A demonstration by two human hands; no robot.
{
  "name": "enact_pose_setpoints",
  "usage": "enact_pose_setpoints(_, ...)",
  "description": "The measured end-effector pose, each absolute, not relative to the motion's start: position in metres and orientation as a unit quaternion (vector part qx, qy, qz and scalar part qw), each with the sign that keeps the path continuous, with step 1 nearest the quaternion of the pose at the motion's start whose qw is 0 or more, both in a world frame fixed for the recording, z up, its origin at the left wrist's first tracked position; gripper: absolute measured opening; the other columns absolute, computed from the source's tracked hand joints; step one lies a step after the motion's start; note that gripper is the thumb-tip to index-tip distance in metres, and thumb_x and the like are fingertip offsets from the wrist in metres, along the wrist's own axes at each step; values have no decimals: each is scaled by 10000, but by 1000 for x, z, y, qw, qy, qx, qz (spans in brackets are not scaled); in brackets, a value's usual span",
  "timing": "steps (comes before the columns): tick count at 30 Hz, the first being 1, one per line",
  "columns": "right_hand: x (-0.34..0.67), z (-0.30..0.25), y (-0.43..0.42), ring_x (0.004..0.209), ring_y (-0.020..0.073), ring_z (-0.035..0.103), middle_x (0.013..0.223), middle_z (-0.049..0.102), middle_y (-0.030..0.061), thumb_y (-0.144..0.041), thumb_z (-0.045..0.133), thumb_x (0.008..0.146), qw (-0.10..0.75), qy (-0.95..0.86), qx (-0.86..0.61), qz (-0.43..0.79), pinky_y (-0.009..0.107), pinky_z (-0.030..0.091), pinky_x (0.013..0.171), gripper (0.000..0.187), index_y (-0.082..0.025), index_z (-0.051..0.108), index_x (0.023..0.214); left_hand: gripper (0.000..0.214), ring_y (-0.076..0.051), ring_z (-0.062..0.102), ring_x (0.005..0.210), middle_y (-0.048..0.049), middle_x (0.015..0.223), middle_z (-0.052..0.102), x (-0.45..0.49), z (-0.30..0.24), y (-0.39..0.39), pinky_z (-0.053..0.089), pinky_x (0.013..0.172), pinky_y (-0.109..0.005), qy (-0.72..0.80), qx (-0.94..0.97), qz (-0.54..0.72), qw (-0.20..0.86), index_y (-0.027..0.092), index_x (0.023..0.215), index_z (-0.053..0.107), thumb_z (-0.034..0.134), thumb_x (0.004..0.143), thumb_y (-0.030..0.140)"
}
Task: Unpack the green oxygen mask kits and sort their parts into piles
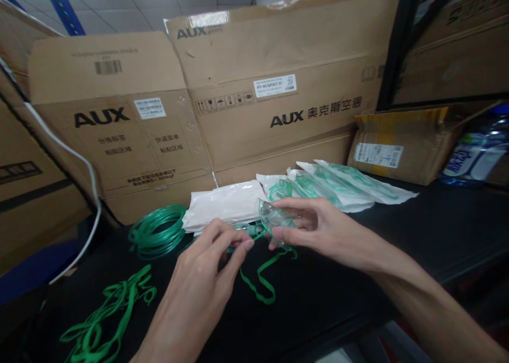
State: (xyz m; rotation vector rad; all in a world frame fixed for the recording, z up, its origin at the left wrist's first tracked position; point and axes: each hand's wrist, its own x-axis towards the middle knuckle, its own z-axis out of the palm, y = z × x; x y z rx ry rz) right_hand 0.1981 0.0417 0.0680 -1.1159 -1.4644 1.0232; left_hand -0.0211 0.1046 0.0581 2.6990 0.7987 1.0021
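A clear plastic oxygen mask (269, 215) is gripped by its edge in my right hand (308, 222), above the black tabletop. My left hand (214, 262) pinches a green elastic strap (260, 234) between thumb and fingers, just left of the mask. The strap passes at the mask's side, and a loop of it hangs down below toward the table. Part of the mask is hidden behind my right fingers. Behind my left hand lies a coil of green tubing (159, 230), and a heap of loose green straps (111, 315) rests at the near left.
White packets (226, 201) lie behind my hands, beside several clear-fronted pouches (350, 182) with green contents. Large cardboard boxes (278, 87) stand across the back. A small open carton (393, 145) and a blue-capped bottle (475, 150) are at the right. A white cable (89, 172) hangs at the left.
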Motion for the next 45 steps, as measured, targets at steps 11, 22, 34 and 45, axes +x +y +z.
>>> enact_pose_setpoints(11,209,72,40,909,250,740,948,788,69,-436,787,801,467,-608,-479,428,354,562,823,655,-168,587,1364,98,-147,647,843,22,948,639,-24,63,104,467,757,-258,270,897,345,65,266,948,691,607,970,312)
enact_pose_setpoints(22,196,70,40,898,187,719,990,765,40,-384,806,786,452,-616,-441,471,274,559,787,526,-172,659,1245,118,-139,649,827,24,921,643,-21,55,107,464,738,-245,250,913,313,78,254,912,690,589,972,250)
enact_pose_setpoints(34,226,71,44,689,265,725,770,750,58,-516,735,818,451,-600,-545,374,413,578,657,492,-204,576,1164,196,-184,653,788,-14,909,678,-28,60,113,479,721,-286,314,917,208,130,232,884,719,558,956,317)
enact_pose_setpoints(45,209,55,50,765,204,715,775,710,22,-428,601,939,281,-682,-547,396,297,524,685,280,-196,511,1066,169,-201,674,893,-41,1001,672,-7,45,109,485,795,-304,318,919,183,143,206,957,724,555,969,202)
